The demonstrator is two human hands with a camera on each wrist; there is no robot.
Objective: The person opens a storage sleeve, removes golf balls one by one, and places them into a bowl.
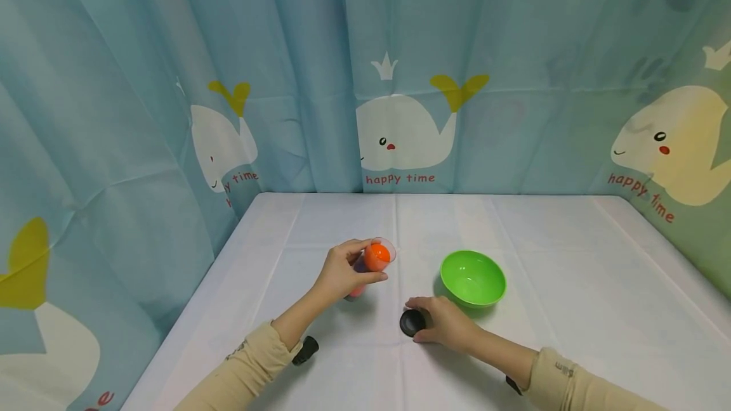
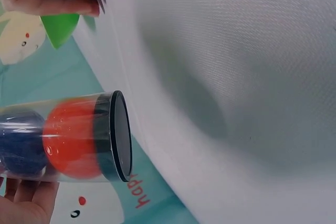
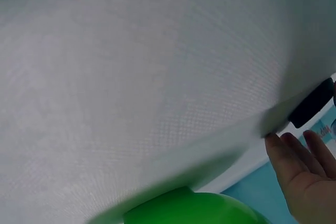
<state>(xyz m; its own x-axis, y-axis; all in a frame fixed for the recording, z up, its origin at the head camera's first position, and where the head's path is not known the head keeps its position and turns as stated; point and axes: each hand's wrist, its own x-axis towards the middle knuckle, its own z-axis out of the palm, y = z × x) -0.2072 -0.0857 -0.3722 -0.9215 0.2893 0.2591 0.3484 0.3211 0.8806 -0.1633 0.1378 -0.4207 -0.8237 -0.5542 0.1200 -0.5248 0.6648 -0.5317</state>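
Observation:
In the head view my left hand (image 1: 342, 271) grips a clear tube (image 1: 390, 246), tilted with its mouth toward me. An orange ball (image 1: 378, 255) sits near that mouth. The left wrist view shows the tube's lower end, with a black end cap (image 2: 122, 136), a red ball (image 2: 74, 137) and a dark blue ball (image 2: 22, 142) inside. My right hand (image 1: 448, 323) pinches a round black lid (image 1: 412, 322) between thumb and fingers, apart from the tube. The lid (image 3: 312, 103) shows edge-on in the right wrist view.
A bright green bowl (image 1: 473, 279) stands on the white-covered table (image 1: 548, 233), just beyond my right hand. A blue curtain (image 1: 308, 49) printed with whales hangs along the far and left sides. A small black object (image 1: 306, 351) shows beside my left cuff.

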